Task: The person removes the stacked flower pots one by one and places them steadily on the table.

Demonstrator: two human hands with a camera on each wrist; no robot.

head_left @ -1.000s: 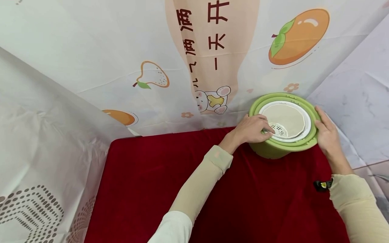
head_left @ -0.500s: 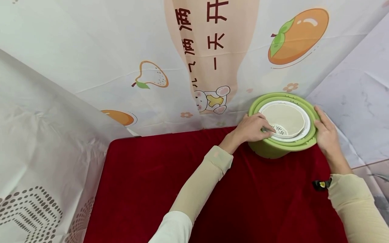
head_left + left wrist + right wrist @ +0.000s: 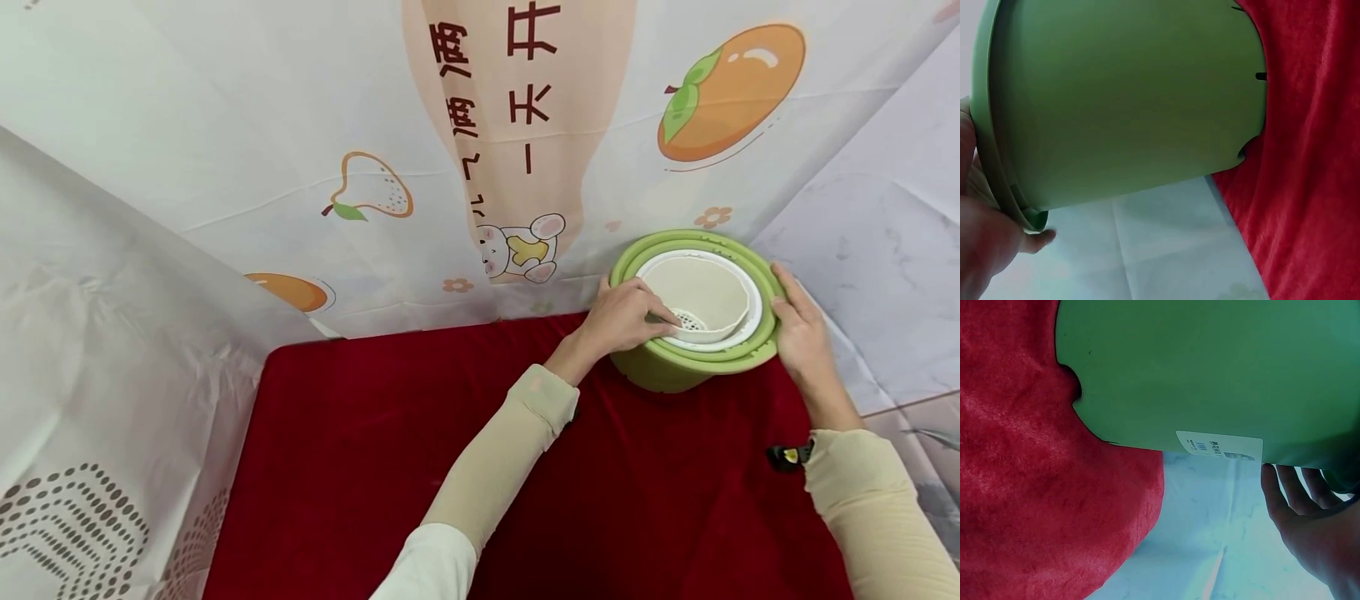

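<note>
Several flowerpots stand nested at the table's back right. The outer green flowerpot (image 3: pixel 660 375) has a wide rim. Inside it are another green rim, a white flowerpot (image 3: pixel 759 312) and a cream flowerpot (image 3: pixel 708 287) with a perforated bottom. My left hand (image 3: pixel 618 317) reaches over the left side of the green rims, its thumb and index finger pinching the cream pot's near-left rim. My right hand (image 3: pixel 802 333) grips the green rim from the right. In the right wrist view, its fingers (image 3: pixel 1291 494) lie against the green wall beside a white label (image 3: pixel 1219 445).
A red cloth (image 3: pixel 420 450) covers the table. Behind the pots hangs a printed white curtain (image 3: pixel 285 100), close to the far rim. A pale sheet (image 3: pixel 870 225) hangs at the right, near my right hand.
The cream pot's near rim has risen slightly, hiding more of its perforated bottom and showing a band of its outer wall. Both hands keep nearly the same places.
</note>
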